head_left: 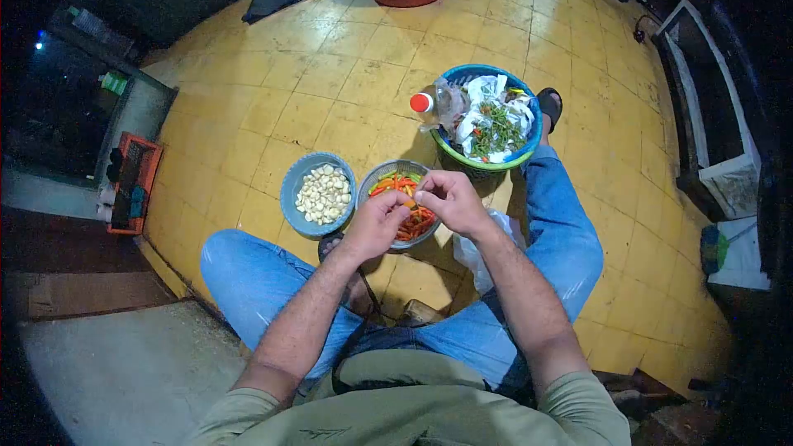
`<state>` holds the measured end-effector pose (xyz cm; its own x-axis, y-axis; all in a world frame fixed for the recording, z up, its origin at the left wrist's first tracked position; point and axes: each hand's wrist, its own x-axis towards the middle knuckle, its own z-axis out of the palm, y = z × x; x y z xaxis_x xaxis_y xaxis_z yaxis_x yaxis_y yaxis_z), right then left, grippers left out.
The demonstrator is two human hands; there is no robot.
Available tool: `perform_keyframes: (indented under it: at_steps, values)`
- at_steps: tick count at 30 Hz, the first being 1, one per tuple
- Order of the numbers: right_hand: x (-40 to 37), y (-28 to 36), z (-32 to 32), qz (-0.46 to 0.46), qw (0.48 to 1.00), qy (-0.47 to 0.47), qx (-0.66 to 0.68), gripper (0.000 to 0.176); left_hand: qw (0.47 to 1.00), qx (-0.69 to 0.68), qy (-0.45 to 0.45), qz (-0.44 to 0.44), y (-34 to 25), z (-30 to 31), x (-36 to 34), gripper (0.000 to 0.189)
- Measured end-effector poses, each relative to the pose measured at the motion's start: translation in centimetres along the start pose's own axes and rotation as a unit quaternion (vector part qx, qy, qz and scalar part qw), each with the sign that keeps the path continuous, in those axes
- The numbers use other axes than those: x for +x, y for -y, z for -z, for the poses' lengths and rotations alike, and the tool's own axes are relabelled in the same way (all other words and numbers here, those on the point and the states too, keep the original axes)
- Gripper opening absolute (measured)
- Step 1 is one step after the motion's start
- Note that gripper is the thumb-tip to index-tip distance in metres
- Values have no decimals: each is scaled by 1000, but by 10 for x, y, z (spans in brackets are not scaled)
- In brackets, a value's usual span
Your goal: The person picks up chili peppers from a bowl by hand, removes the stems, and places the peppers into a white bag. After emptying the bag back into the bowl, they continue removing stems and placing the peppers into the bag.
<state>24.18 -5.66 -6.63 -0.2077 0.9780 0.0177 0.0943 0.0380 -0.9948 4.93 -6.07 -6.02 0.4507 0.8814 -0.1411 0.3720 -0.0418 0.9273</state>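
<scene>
Bridging the narrow gap between the left hand (382,219) and the right hand (453,201), a small orange pepper (409,204) sits pinched in the fingers of both, so neither is clearly nearer; its long axis seems to run roughly crosswise from one hand to the other, though the fingers partly hide it. It is above the mesh bowl (395,163) of loose peppers (419,223), with the blue bowl (287,200) of pale cloves (324,194) just beside, on the left.
</scene>
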Motion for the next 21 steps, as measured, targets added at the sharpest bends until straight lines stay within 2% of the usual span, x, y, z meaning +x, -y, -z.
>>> perform_keyframes:
  at_steps: [2, 4, 6, 7, 9, 11, 12, 13, 14, 15, 16, 17, 19, 21]
  values:
    - [-1, 1, 1, -17, 1000, 12, 15, 14, 993, 84, -9, -87, 0, 2, 1, 10]
    - [1, 2, 2, -34, 999, 26, 31, 14, 992, 107, -12, -62, -6, 3, -1, 11]
    - [4, -4, 7, -34, 998, -16, 56, 11, 990, 132, -14, -36, -5, 3, -1, 13]
    - [8, -2, 17, -67, 996, -53, -2, 9, 988, 150, -24, -34, -1, 2, 0, 16]
    - [13, -2, 41, -11, 986, -161, -35, 11, 985, 167, -36, -30, 2, 1, 0, 20]
    - [20, -15, 72, -14, 974, -226, -2, 17, 994, 54, -52, 83, -3, 0, 2, 28]
    - [23, -20, 84, -9, 970, -242, -27, 22, 993, -70, -70, 57, 25, -7, 8, 37]
    - [25, -28, 94, -5, 965, -257, -51, 27, 993, -68, -75, 60, 19, -3, 6, 37]
    - [26, -43, 102, -2, 941, -283, -184, 37, 956, -243, -54, 154, 5, 4, 2, 42]
    - [22, -35, 98, 76, 895, -316, -305, 39, 880, -409, -32, 238, -2, 11, 0, 46]
    - [20, -24, 90, 102, 887, -326, -311, 33, 859, -439, -52, 257, -1, 8, 2, 51]
    - [18, -14, 78, 128, 877, -336, -317, 26, 860, -438, -58, 257, 2, 9, 3, 51]
    - [10, 0, 44, 110, 939, -249, -211, 15, 786, -566, -95, 230, 7, 9, 5, 50]
    - [-2, 1, 5, 33, 989, -80, -123, 16, 782, -577, -112, 204, 3, 10, 5, 50]
